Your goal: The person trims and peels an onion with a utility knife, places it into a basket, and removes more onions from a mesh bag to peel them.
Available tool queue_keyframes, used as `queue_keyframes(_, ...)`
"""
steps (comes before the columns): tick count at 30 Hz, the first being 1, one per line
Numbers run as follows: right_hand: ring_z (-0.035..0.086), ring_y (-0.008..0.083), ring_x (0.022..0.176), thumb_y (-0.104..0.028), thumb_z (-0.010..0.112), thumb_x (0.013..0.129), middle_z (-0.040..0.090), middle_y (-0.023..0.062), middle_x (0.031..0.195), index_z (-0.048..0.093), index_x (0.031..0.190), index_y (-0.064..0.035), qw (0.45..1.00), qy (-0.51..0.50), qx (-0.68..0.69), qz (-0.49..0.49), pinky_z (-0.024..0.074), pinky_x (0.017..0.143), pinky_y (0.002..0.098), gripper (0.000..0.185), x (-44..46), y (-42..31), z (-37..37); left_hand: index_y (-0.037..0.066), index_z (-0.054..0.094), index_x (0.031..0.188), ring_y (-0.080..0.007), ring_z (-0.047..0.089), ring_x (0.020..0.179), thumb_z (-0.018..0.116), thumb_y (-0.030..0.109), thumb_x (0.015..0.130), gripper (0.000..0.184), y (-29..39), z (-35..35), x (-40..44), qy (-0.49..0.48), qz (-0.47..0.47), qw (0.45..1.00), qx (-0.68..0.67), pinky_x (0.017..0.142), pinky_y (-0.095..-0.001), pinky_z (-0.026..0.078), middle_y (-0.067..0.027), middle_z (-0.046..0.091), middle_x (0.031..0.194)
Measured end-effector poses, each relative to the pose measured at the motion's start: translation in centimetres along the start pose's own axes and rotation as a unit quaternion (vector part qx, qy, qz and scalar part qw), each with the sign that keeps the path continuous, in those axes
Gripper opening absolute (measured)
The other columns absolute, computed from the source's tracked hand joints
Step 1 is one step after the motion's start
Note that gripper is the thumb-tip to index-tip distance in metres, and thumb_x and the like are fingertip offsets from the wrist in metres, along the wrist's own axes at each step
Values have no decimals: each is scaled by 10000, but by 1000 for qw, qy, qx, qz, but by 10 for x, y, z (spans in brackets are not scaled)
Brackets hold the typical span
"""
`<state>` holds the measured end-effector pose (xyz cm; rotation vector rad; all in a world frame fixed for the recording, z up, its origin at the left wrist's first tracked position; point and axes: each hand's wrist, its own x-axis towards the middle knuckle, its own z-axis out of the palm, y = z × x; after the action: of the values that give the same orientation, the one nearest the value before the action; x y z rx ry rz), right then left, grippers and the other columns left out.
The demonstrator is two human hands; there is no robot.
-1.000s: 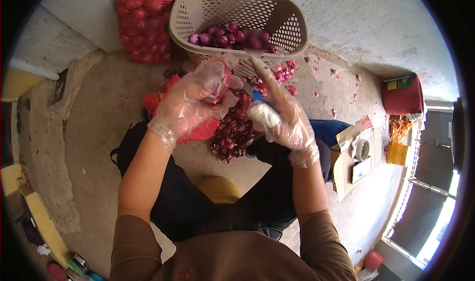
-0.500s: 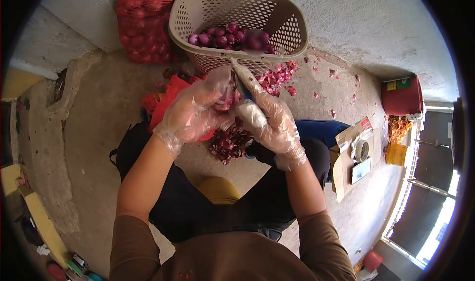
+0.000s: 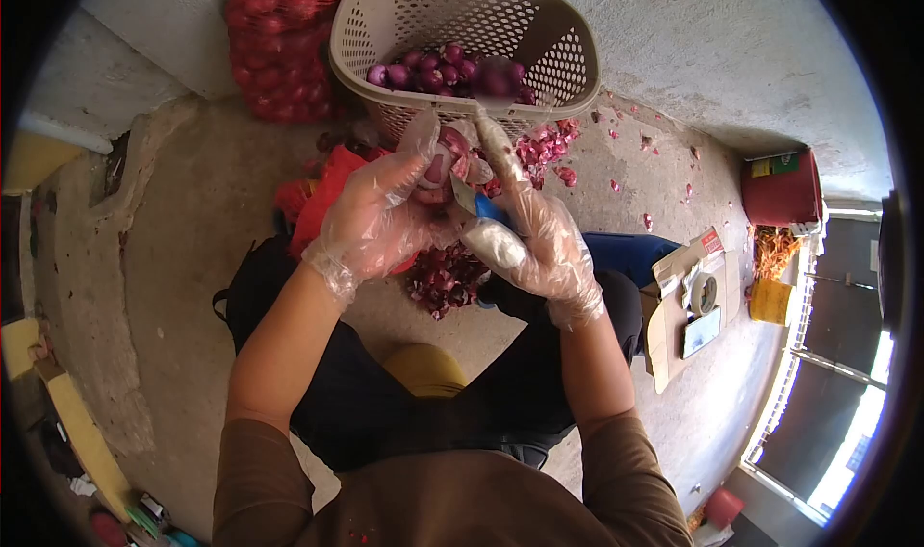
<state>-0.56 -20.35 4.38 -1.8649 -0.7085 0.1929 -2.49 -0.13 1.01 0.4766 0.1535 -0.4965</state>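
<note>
A purple-red onion [image 3: 439,169], partly peeled, sits in my left hand [image 3: 371,215], whose fingers and thumb close around it. In my right hand [image 3: 547,249] is a small knife [image 3: 490,208] with a blue handle; its short blade points toward the onion, and the fist hides part of the handle. That hand's index finger stretches forward past the knife. Both hands wear clear plastic gloves. Beneath them lies a pile of dark red onion skins [image 3: 445,282]. Past my fingertips stands a beige perforated basket [image 3: 433,3] with several purple onions [image 3: 423,71] inside.
A red mesh sack [image 3: 287,51] full of onions leans by the basket. Red plastic [image 3: 332,196] lies left of the skins. More skins [image 3: 549,148] scatter by the basket. At right are flattened cardboard [image 3: 664,340] with a tape roll [image 3: 705,294], and a red bin [image 3: 782,191].
My right hand has shifted slightly right, away from the onion, and its index finger has swung right. My left thumb has lifted, so more of the onion and the knife's blue handle shows.
</note>
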Motion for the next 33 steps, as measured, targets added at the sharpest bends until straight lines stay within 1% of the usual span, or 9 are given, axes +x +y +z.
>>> queue_keyframes(2, 640, 374, 752, -221, 655, 886, 659, 242, 964, 342, 1498, -34, 999, -19, -33, -10, 498, 749, 379, 712, 0, -3, -2, 107, 520, 1288, -269, 598, 1082, 630, 299, 928, 423, -1, 0, -1, 8, 2, 1000, 2, 892, -463, 515, -89, 607, 1166)
queue_keyframes(5, 630, 444, 931, -229, 640, 922, 628, 207, 1217, 368, 1498, -108, 992, -68, -70, 83, 519, 810, 413, 648, 2, -13, -12, 56, 605, 1086, -226, 609, 916, 631, 283, 947, 268, -1, 0, -2, 28, -6, 1000, -4, 798, -435, 520, -73, 610, 976)
queue_keyframes(10, 627, 416, 1043, -192, 622, 935, 651, 236, 1151, 430, 1463, -100, 999, -33, -36, 21, 522, 851, 393, 569, 3, -6, -9, 70, 633, 1024, -190, 589, 861, 638, 259, 947, 204, -1, 2, -4, 57, -1, 998, 34, 734, -400, 503, -51, 614, 947)
queue_keyframes(13, 641, 399, 1055, -191, 615, 942, 659, 240, 1135, 441, 1458, -101, 999, -22, -10, 36, 518, 869, 392, 552, 3, -9, -10, 75, 633, 1032, -174, 588, 865, 633, 257, 951, 199, -2, 0, -2, 46, 7, 998, 42, 750, -390, 514, -45, 612, 942)
queue_keyframes(16, 666, 375, 1040, -197, 611, 948, 668, 234, 1122, 446, 1457, -104, 999, -8, 1, 42, 513, 883, 384, 543, 2, -7, -10, 131, 457, 1409, -221, 596, 1072, 596, 295, 947, 510, -4, -9, -1, 63, 5, 995, 82, 841, -402, 530, -53, 587, 1235)
queue_keyframes(22, 692, 333, 1013, -192, 608, 952, 683, 219, 1103, 454, 1453, -92, 996, 7, 22, 82, 508, 899, 357, 534, 1, -2, -3, 125, 440, 1426, -212, 603, 1054, 586, 303, 944, 534, 0, 2, -2, 70, 9, 988, 135, 802, -371, 543, -53, 597, 1216)
queue_keyframes(24, 691, 321, 1022, -180, 607, 952, 680, 218, 1118, 458, 1449, -84, 996, 16, 24, 81, 504, 908, 354, 528, 1, -1, -3, 116, 442, 1419, -202, 605, 1005, 587, 297, 930, 541, 3, 5, 1, 3, 15, 988, 152, 768, -353, 535, -54, 606, 1180)
queue_keyframes(28, 681, 293, 1062, -154, 605, 949, 661, 215, 1184, 474, 1435, -69, 994, 31, 25, 103, 493, 931, 348, 511, 3, -6, -2, 97, 468, 1376, -181, 597, 843, 589, 287, 900, 526, 0, 33, -1, 142, 21, 983, 110, 634, -301, 481, -55, 623, 1088)
queue_keyframes(33, 656, 269, 1122, -149, 603, 951, 639, 198, 1257, 489, 1422, -63, 988, 42, 65, 132, 484, 950, 334, 493, 2, -4, -2, 89, 505, 1298, -137, 506, 690, 596, 279, 879, 469, 5, 7, 2, -27, -2, 990, 138, 557, -266, 394, -30, 601, 976)
